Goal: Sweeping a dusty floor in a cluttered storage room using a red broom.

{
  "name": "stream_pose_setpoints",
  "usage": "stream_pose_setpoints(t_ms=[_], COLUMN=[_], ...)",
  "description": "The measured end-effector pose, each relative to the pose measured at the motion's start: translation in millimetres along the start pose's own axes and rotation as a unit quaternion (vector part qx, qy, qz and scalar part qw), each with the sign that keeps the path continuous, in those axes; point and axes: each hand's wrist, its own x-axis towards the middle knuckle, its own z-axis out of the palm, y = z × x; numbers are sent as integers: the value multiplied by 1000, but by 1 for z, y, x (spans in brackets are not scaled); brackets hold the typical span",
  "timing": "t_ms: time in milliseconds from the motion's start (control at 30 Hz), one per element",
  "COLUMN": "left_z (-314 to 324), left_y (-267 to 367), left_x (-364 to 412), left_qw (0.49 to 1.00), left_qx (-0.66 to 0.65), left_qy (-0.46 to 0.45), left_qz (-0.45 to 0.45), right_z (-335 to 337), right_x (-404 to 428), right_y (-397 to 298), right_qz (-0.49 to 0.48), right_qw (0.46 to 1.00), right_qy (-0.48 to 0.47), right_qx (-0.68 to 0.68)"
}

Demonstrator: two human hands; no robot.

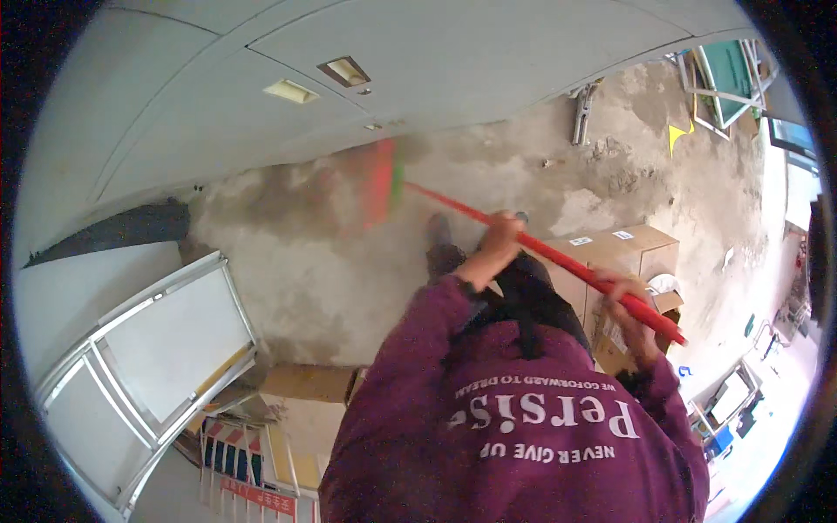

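Note:
A broom with a long red handle (567,263) slants across the front of my body. Its red-and-green broom head (382,186) is blurred and lies low over the stained concrete floor (314,281), near the base of the grey-white panelled surface. My left hand (502,236) is wrapped around the middle of the handle. Higher up, close to the handle's end, my right hand (629,306) grips it, with the fingers partly blurred. Whether the bristles touch the floor cannot be told.
Grey-white panels (458,59) with recessed handles border the far side. White framed boards (176,353) stand at left. Cardboard boxes (644,245) sit beside my right leg. A metal bracket-like piece (582,118) and a yellow scrap (678,137) lie farther off.

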Motion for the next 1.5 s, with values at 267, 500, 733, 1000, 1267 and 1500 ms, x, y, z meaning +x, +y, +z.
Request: stream_pose_setpoints(t_ms=[267,500,733,1000,1267,1500], left_z=[41,12,51,174,105,-15], left_y=[154,170,78,189,242,97], left_x=[71,47,30,86,83,16], left_qw=[965,941,970,978,971,968], left_qx=[28,62,62,11,-8,76], left_qy=[-240,-326,-233,-158,-104,-200], left_qz=[103,68,-20,137,217,-134], right_z=[-84,-134,-112,-189,-247,-141], right_x=[-91,-111,-49,-141,-153,2], right_y=[-45,-43,41,-23,-75,16], right_qz=[-31,106,13,-3,-9,19], right_qw=[965,968,994,953,945,997], right_qy=[237,220,109,181,185,-67], right_qx=[-103,-62,-16,-244,-271,44])
